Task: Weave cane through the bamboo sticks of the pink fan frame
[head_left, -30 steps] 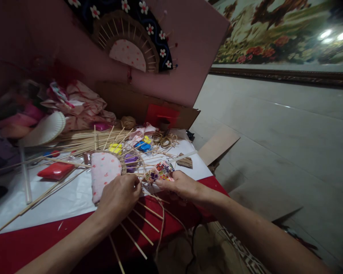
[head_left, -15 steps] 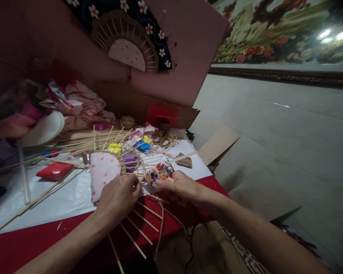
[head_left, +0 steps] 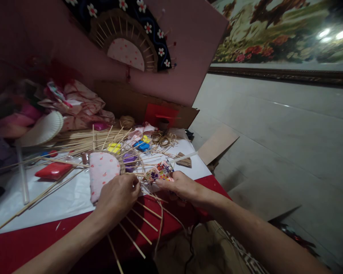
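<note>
A half-round fan piece (head_left: 104,169), covered in pale pink cloth with small red prints, lies at the table's front. Thin bamboo sticks (head_left: 145,220) spread from its curved edge, with twine (head_left: 122,161) along that edge. My left hand (head_left: 118,192) rests over its lower part, fingers curled and pinched by the sticks; what the fingertips hold is hidden. In my right hand (head_left: 183,184) is a floral-patterned glue gun (head_left: 159,171), my fingers wrapped round it. Its tip points left toward my left fingertips, and a translucent glue stick (head_left: 185,156) juts from its back.
Behind lie loose bamboo sticks (head_left: 77,139), a twine ball (head_left: 127,121), scissors (head_left: 162,140) and red (head_left: 53,171), blue (head_left: 141,145) and purple (head_left: 129,161) packets. A finished-looking fan (head_left: 125,53) hangs on the pink board above. Twine strands (head_left: 160,228) dangle over the red table edge.
The whole view has shifted very slightly. Both hands, the glue gun and the fan piece keep the same places relative to each other.
</note>
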Motion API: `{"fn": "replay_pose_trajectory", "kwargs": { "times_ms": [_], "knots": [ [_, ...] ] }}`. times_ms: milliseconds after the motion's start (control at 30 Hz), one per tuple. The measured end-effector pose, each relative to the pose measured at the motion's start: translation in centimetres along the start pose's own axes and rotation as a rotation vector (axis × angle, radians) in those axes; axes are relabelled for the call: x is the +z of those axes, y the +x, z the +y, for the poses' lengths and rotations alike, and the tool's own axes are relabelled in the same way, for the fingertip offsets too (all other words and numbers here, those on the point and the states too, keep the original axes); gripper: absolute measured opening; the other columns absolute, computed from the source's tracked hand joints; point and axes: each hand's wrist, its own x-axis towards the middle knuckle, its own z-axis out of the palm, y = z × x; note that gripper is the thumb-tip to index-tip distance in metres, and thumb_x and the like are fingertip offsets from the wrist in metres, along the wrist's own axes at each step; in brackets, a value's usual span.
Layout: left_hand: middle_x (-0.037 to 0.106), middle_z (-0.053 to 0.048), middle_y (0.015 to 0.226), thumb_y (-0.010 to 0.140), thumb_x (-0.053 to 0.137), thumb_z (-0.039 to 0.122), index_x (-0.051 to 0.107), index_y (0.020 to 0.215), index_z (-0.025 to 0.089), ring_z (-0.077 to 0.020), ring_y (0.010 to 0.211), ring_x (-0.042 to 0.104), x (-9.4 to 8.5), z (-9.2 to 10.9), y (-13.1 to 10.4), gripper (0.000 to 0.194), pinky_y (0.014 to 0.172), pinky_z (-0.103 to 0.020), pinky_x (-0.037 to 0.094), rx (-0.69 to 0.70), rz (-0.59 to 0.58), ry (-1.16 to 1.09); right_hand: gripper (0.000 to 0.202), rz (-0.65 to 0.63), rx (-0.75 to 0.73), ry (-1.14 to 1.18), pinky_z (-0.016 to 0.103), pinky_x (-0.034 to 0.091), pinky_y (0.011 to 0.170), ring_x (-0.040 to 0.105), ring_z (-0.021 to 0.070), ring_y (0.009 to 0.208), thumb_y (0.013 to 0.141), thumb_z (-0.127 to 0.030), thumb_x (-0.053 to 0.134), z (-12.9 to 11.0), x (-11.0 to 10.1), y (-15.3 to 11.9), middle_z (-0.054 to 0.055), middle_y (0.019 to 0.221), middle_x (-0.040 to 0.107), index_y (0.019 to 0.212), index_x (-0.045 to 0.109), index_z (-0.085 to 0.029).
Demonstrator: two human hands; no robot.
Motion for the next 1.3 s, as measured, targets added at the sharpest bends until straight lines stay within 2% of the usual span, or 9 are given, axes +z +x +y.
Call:
{"fn": "replay_pose_trajectory", "kwargs": {
  "times_ms": [200, 567, 733, 833, 933, 1100, 1200, 1300],
  "knots": [
    [0.071, -0.011, 0.080, 0.081, 0.036, 0.029, 0.064, 0.075, 0.020, -0.0259, 0.075, 0.064, 0.0, 0.0, -0.1, 0.029, 0.057, -0.033, 0.031, 0.004, 0.001, 0.006, 0.035, 0.022, -0.029, 0.011, 0.015, 0.031, 0.029, 0.034, 0.0042, 0.037, 0.079, -0.050, 0.058, 0.0, 0.0, -0.3, -0.008, 0.051, 0.042, 0.073, 0.047, -0.018],
    [0.071, -0.010, 0.080, 0.080, 0.038, 0.029, 0.064, 0.077, 0.021, -0.0273, 0.075, 0.064, 0.1, -0.2, -0.3, 0.028, 0.058, -0.033, 0.032, -0.001, 0.001, 0.004, 0.045, 0.116, -0.196, 0.150, 0.016, 0.024, 0.024, 0.030, 0.0034, 0.026, 0.077, -0.057, 0.058, 0.9, -0.3, -2.3, -0.009, 0.038, 0.039, 0.059, 0.043, -0.018],
    [0.071, -0.011, 0.081, 0.081, 0.038, 0.029, 0.064, 0.078, 0.022, -0.0288, 0.077, 0.064, 0.3, -0.3, -0.4, 0.027, 0.060, -0.034, 0.033, 0.020, -0.014, 0.008, 0.043, 0.130, -0.212, 0.299, 0.014, 0.021, 0.024, 0.029, 0.0025, 0.026, 0.078, -0.055, 0.059, 2.1, 0.1, -3.0, -0.010, 0.038, 0.037, 0.062, 0.044, -0.018],
    [0.072, -0.010, 0.082, 0.081, 0.039, 0.029, 0.065, 0.080, 0.022, -0.0295, 0.077, 0.064, 0.3, -0.3, -0.4, 0.028, 0.060, -0.034, 0.034, 0.027, -0.020, 0.007, 0.038, 0.121, -0.210, 0.483, 0.013, 0.023, 0.025, 0.032, 0.0016, 0.032, 0.077, -0.050, 0.065, 2.5, -0.2, -3.1, -0.008, 0.050, 0.044, 0.071, 0.051, -0.015],
    [0.072, -0.010, 0.081, 0.081, 0.039, 0.030, 0.066, 0.081, 0.022, -0.0293, 0.077, 0.065, 0.2, -0.2, -0.5, 0.028, 0.060, -0.034, 0.035, 0.021, -0.023, 0.011, 0.034, 0.067, -0.218, 0.724, 0.010, 0.025, 0.027, 0.033, 0.0012, 0.040, 0.075, -0.044, 0.069, 3.0, -1.1, -2.8, -0.006, 0.063, 0.046, 0.083, 0.055, -0.014],
    [0.072, -0.009, 0.082, 0.082, 0.039, 0.030, 0.065, 0.084, 0.023, -0.0276, 0.077, 0.065, 0.1, -0.2, -0.6, 0.028, 0.061, -0.033, 0.036, 0.036, -0.015, 0.028, 0.029, -0.136, -0.253, 1.018, 0.007, 0.025, 0.028, 0.030, 0.0011, 0.042, 0.079, -0.039, 0.066, 5.1, -2.4, -1.1, -0.005, 0.065, 0.045, 0.085, 0.054, -0.014],
    [0.072, -0.009, 0.082, 0.083, 0.038, 0.030, 0.065, 0.085, 0.023, -0.0283, 0.077, 0.066, 0.2, -0.3, -0.6, 0.028, 0.061, -0.034, 0.035, 0.043, -0.024, 0.054, 0.028, -0.206, -0.269, 1.118, 0.007, 0.025, 0.028, 0.029, 0.0011, 0.042, 0.083, -0.040, 0.061, 6.5, -2.4, 0.2, -0.005, 0.065, 0.044, 0.086, 0.052, -0.013],
    [0.072, -0.010, 0.083, 0.083, 0.037, 0.030, 0.064, 0.087, 0.022, -0.0289, 0.079, 0.066, 0.3, -0.4, -0.5, 0.029, 0.061, -0.034, 0.035, 0.046, -0.022, 0.070, 0.028, -0.208, -0.266, 1.145, 0.006, 0.024, 0.028, 0.028, 0.0011, 0.041, 0.084, -0.039, 0.059, 7.4, -2.1, 0.8, -0.005, 0.065, 0.043, 0.086, 0.051, -0.013]
  ]
}}
